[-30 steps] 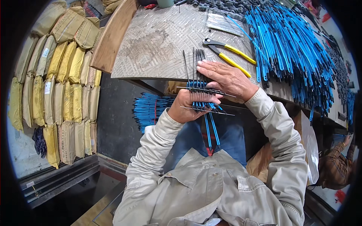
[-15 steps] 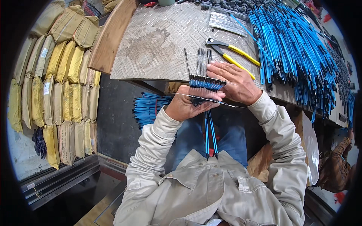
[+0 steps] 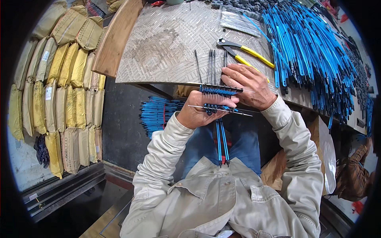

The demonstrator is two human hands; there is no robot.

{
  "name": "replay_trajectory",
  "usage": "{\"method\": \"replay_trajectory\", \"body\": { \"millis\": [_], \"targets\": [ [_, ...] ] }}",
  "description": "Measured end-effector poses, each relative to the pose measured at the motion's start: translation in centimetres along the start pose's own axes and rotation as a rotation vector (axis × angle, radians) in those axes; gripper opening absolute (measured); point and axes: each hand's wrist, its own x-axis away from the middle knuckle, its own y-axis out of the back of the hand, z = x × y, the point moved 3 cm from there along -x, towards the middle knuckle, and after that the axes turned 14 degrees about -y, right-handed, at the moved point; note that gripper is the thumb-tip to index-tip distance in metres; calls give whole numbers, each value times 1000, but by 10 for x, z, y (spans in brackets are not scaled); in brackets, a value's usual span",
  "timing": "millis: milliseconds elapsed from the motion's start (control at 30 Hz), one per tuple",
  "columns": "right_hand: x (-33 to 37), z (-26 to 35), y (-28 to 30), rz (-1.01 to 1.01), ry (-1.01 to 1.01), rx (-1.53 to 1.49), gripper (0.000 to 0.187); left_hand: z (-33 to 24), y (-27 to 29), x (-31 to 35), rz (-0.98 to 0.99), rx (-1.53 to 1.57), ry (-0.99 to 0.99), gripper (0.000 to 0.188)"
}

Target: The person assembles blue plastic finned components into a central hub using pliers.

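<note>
In the head view, the left hand [image 3: 196,109] is closed around a bundle of blue strips with black ends [image 3: 218,91], its fingers wrapped across the front, so that the strips lie inside the grip and stick out at 2 o'clock from the palm. Two thin metal rods [image 3: 241,113] run crosswise through the bundle, one just above the fingers and one just below them. Slender black stems [image 3: 211,65] rise from it toward 12 o'clock, over the table edge, while two longer blue strips [image 3: 222,139] hang toward 6 o'clock, in front of the person's jeans. The right hand [image 3: 250,85] is at 2 o'clock from the left, its fingers loosely bent and together, the fingertips at the right side of the stems; whether they pinch any, I cannot tell. From the right hand, the bundle lies at 8 o'clock, just beside it. Yellow-handled end-cutting nippers [image 3: 258,57] lie spread at 12 o'clock from the right hand on the worktable [image 3: 158,51], with a flat clear packet [image 3: 240,22] farther off. A large heap of blue strips [image 3: 305,47] lies at 1 to 2 o'clock. At 9 o'clock from the left hand is a red-tied stack of blue strips [image 3: 154,115], with wrapped parcels [image 3: 59,87] well beyond.
</note>
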Motion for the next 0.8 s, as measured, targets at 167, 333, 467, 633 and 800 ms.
{"method": "replay_trajectory", "body": {
  "millis": [167, 333, 467, 633, 800],
  "targets": [
    [-1, 0, -3, 18, -52, -58, 31, 2, -3, 3, 21, -163, -151, 22],
    [-2, -1, -11, 59, -44, -166, 34, 1, -6, 8, -4, -156, -125, 24],
    [-1, -2, -12, 62, -35, -183, 38, 0, -5, 4, -2, -139, -113, 23],
    [-3, -3, -7, 70, 7, -138, 42, 3, -2, 3, -10, -47, -67, 21],
    [-1, -5, -9, 103, 13, -133, 51, 1, -1, 2, -7, -48, -72, 20]
  ]
}}
